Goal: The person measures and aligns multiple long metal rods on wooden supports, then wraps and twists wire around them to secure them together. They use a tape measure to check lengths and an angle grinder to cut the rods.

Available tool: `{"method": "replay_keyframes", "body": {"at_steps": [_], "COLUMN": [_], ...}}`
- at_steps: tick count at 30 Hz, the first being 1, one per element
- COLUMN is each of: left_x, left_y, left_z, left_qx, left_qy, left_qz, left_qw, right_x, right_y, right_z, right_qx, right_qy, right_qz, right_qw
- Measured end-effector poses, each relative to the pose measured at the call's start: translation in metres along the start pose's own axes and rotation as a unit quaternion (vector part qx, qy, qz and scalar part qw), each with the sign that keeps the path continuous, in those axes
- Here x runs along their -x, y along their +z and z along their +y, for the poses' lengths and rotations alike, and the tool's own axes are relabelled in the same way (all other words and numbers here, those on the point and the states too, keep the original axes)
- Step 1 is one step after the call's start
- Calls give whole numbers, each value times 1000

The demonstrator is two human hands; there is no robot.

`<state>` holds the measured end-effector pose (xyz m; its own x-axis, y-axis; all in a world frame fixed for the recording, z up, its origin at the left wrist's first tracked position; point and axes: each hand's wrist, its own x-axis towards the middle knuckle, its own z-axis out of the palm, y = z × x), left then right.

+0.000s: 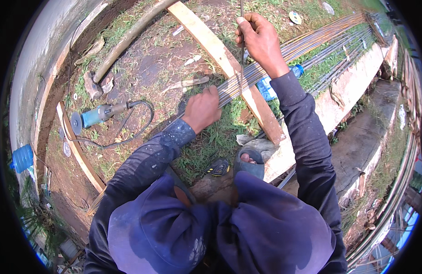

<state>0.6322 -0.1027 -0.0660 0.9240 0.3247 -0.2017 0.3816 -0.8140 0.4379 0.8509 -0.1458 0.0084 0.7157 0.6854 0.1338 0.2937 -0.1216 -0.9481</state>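
Work on the steel rod bundle (230,90) seems midway: it lies across the wooden plank (205,40), the left hand (202,109) clasping it, the right hand (262,42) gripping an upright thin rod (242,7), not yet released.

Rod bundle (254,74): thin metal is seen, dull grey near the plank, coated rusty orange toward the far end.
Upright bar (242,54): dark metal, left matt.
Crosswise plank (210,48): pale bare wood is shown, flat-faced, smudged with dirt.
Pole (131,39): a rough, brownish, wood-like surface is presented.
Grinder (97,114): a hard teal-and-grey casing is seen, dulled by scuffs.
Bottle (267,89): clear bluish plastic, brightened by glossy highlights.
Left sleeve (151,157): dark cloth, creased and flecked with pale spots.
Trousers (151,223): matt blue-purple cloth, softly folded.
Sandal (252,168): grey, matt, rubber-like.
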Motion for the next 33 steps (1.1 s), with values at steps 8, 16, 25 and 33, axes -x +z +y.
{"method": "replay_keyframes", "body": {"at_steps": [8, 16, 25, 33], "left_x": [0, 0, -3, -3], "left_y": [5, 9, 3, -5], "left_z": [-10, -13, -12, -6], "left_qx": [-6, 10, 16, 6], "left_qy": [52, 57, 21, 2], "left_qz": [26, 29, -16, -36], "left_qw": [998, 998, 1000, 999], "right_x": [43, 86, 4, -5], "right_y": [-29, -54, -45, -71], "right_z": [-12, -10, 45, 98], "right_qx": [-85, -159, 131, 341], "right_qy": [-9, -10, -44, -22], "right_qz": [64, 149, 127, 76], "right_qw": [994, 976, 982, 937]}}
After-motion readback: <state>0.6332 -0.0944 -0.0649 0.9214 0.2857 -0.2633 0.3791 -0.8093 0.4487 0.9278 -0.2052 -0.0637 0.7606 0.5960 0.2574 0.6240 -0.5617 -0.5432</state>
